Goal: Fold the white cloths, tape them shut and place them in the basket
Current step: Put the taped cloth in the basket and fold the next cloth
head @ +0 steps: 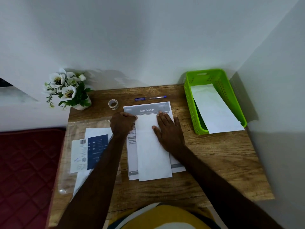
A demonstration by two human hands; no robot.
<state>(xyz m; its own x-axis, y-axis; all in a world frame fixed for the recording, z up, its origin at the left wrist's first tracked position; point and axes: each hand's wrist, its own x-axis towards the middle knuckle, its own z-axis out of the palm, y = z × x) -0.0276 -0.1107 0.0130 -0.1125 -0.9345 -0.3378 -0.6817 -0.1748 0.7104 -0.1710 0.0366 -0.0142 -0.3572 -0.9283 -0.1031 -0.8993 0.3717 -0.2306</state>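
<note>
A long folded white cloth (152, 154) lies lengthwise on a printed sheet headed "Wipe Railings" (146, 108) in the middle of the wooden table. My right hand (168, 129) lies flat on the cloth's upper right part, fingers straight. My left hand (123, 123) has its fingers curled at the cloth's upper left edge and seems to pinch it. A small roll of tape (113, 104) stands behind my left hand. The green basket (188, 96) at the back right holds another folded white cloth (214, 109), whose near end sticks out over the rim.
A blue pen (150, 98) lies behind the sheet. A pot of white flowers (69, 90) stands at the back left corner. Papers, a blue leaflet (96, 151) and a clear plastic sleeve lie on the left. A dark red quilted surface (26, 171) borders the table's left edge.
</note>
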